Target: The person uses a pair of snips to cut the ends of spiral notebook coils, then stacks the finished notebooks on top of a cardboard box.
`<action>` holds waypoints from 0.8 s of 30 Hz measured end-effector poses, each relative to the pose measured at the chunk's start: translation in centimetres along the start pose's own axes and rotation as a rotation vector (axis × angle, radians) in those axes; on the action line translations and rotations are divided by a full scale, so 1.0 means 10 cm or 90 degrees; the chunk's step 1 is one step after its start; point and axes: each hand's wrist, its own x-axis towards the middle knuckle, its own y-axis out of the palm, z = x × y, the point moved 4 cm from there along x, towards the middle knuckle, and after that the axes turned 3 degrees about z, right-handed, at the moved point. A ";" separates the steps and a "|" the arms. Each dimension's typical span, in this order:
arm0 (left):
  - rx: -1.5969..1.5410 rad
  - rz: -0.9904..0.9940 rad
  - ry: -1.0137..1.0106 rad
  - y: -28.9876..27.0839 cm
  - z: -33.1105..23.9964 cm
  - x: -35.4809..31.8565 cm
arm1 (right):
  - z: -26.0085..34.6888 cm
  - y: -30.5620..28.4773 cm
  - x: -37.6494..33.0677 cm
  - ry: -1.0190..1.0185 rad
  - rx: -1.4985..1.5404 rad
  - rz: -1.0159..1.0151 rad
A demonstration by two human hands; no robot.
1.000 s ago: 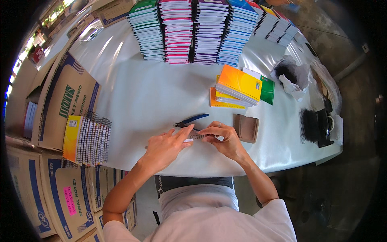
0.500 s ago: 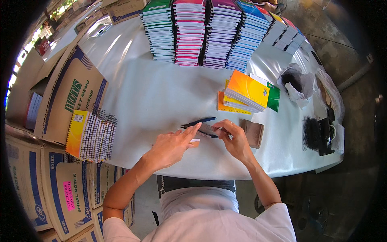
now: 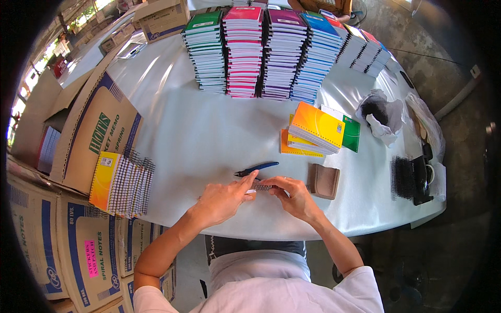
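Note:
My left hand (image 3: 222,202) lies over a small notebook (image 3: 251,192), pressing it to the table with the fingers reaching right. Only a thin white and orange end of the notebook shows; the rest is hidden beneath the hand. Between the thumb and fingers of my right hand (image 3: 293,197) is a dark spiral binding wire (image 3: 263,188), its coils against the notebook's right end. Whether the wire has entered the holes is too small to tell. Just beyond both hands lie pliers (image 3: 262,168) with dark blue handles, touched by neither grip.
A brown block-like holder (image 3: 323,181) sits right of my right hand. Yellow notebooks (image 3: 317,125) are piled beyond it. Spiral-bound notebooks (image 3: 122,182) stand left beside a cardboard box (image 3: 102,133). Tall notebook stacks (image 3: 242,57) line the back; loose black coils (image 3: 401,178) lie right.
My right hand has moved left, bringing the spiral wire up to the notebook by my left hand. The left hand stays nearly in place. The whole view has shifted slightly.

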 end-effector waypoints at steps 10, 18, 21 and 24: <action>0.003 0.004 -0.005 -0.04 -0.02 -0.01 | -0.01 -0.05 0.14 -0.086 -0.024 0.037; 0.001 0.010 -0.023 -0.03 -0.02 0.00 | 0.01 -0.09 0.14 -0.043 -0.034 0.166; -0.006 -0.018 -0.018 0.01 -0.02 0.00 | 0.18 -0.09 0.10 -0.090 -0.098 0.081; -0.002 -0.074 0.036 0.04 -0.07 -0.02 | 0.24 -0.05 0.04 -0.111 -0.171 0.116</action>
